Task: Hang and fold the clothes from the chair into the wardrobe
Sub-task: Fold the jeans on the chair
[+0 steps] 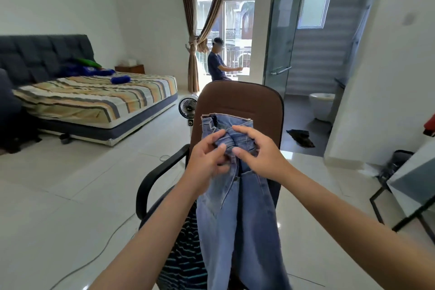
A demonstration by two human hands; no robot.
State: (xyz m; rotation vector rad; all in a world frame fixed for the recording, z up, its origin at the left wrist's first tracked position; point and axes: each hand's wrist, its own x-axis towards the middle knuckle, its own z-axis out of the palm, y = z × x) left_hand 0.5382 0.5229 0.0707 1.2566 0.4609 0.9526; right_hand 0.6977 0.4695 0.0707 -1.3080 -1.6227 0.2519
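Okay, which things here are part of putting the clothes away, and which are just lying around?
Part of the job:
light blue denim jeans, gripped by left hand and right hand
dark striped garment on the chair
brown office chair

Lying about:
small black fan
striped bed
dark cloth on the floor

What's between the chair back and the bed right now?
In the head view, a small black fan on a white stand stands on the floor tiles between the brown chair back and the striped bed. Otherwise only floor shows there.
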